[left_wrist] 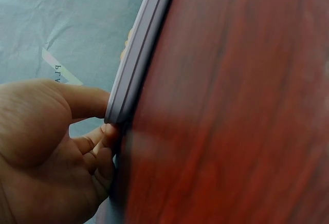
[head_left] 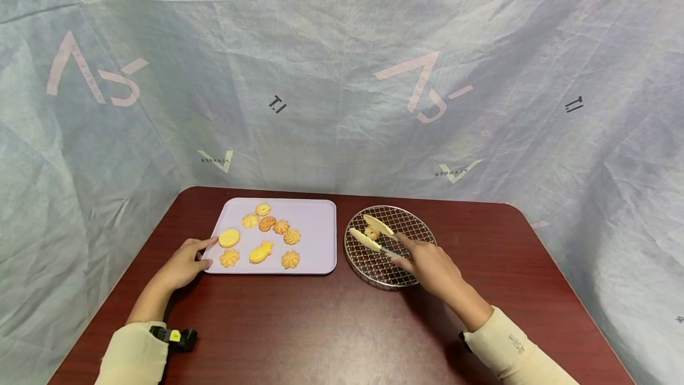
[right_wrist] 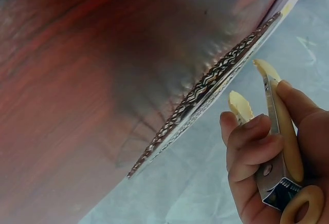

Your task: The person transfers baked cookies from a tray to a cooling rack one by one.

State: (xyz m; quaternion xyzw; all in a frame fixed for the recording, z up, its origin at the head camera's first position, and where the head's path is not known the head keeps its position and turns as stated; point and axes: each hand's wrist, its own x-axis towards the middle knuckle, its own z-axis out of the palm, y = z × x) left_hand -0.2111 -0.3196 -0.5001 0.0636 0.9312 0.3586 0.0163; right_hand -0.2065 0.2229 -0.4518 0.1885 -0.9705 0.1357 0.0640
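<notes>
My left hand (head_left: 183, 261) pinches the near left corner of a pale lilac tray (head_left: 315, 224); in the left wrist view the thumb and fingers meet at the tray's rim (left_wrist: 134, 59). On it lie several cookies, among them a round one (head_left: 229, 237) near my fingers, a fish-shaped one (head_left: 260, 252) and a flower-shaped one (head_left: 291, 259). My right hand (head_left: 434, 266) grips a pair of tongs (right_wrist: 280, 131) with cream-coloured tips over a round wire rack (head_left: 398, 275). The tong tips are spread to either side of a small cookie (head_left: 371, 232) on the rack.
Both tray and rack stand towards the back of a dark red wooden table (head_left: 299, 325), side by side with a narrow gap between. A grey printed cloth (head_left: 342, 76) hangs behind and along the sides.
</notes>
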